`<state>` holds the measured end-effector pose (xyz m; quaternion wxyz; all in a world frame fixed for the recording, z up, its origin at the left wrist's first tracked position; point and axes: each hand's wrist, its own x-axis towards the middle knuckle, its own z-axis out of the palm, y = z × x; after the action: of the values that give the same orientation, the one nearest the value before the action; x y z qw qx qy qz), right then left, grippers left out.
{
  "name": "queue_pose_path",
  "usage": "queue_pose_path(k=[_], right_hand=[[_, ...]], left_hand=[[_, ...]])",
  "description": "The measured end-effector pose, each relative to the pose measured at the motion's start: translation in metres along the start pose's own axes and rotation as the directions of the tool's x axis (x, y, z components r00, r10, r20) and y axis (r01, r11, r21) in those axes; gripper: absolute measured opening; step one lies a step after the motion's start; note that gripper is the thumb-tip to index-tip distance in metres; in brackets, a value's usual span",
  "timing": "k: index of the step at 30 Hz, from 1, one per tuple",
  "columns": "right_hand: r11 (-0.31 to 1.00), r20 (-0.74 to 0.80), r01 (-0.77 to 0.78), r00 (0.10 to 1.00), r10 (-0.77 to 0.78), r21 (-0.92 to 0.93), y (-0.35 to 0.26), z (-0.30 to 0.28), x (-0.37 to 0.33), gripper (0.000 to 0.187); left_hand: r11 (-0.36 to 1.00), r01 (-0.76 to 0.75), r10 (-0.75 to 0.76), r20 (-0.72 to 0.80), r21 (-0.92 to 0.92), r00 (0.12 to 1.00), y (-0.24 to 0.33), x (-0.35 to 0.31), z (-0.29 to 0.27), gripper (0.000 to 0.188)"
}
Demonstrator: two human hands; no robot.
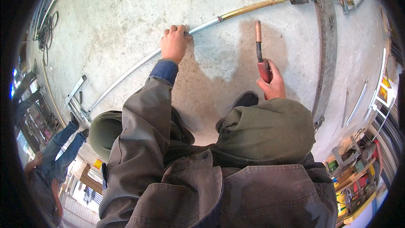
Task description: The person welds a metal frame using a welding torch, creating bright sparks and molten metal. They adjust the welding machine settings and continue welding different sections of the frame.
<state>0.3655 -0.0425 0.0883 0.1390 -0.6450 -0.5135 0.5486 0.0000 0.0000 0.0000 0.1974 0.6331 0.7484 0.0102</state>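
Where concrete floor (pixel 126 12) spreads (workshop), left hand (pixel 173 42) grips metal rod (pixel 202 27); right hand (pixel 273 85) clasps welding torch (pixel 260 50).

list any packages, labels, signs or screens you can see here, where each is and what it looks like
Yellow sign or tag: lower left, beyond the person's knee, small, squarish, with red marks.
Yellow and white panels: far right edge, upright, too blurred to tell more.
Coloured boxes: lower right shelves, green, yellow, red.
No screens visible.

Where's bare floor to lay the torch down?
Bare concrete floor lies between the left hand on the long rod and the right hand holding the welding torch. Crowded rightward: the rusty steel bar and loose metal strips.
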Motion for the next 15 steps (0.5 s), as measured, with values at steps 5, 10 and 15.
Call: queue_pose_path(k=[5,10,15], right_hand=[[1.000,0.117,0.012,0.993,-0.010,-0.016,0.003,-0.002,-0.009,0.069],[0.997,0.237,-0.059,0.970,0.045,0.055,-0.012,0.011,-0.004,0.064],[0.995,0.267,-0.066,0.963,0.045,0.071,-0.020,0.016,0.001,0.057]], left_hand=[[0.999,-0.004,0.003,0.008,0.038,1.000,0.007,-0.004,0.008,0.034],[0.998,0.008,-0.009,0.010,0.057,1.000,0.008,-0.004,0.002,0.033],[0.996,0.022,-0.022,0.000,0.086,1.000,0.007,-0.004,0.001,0.029]])
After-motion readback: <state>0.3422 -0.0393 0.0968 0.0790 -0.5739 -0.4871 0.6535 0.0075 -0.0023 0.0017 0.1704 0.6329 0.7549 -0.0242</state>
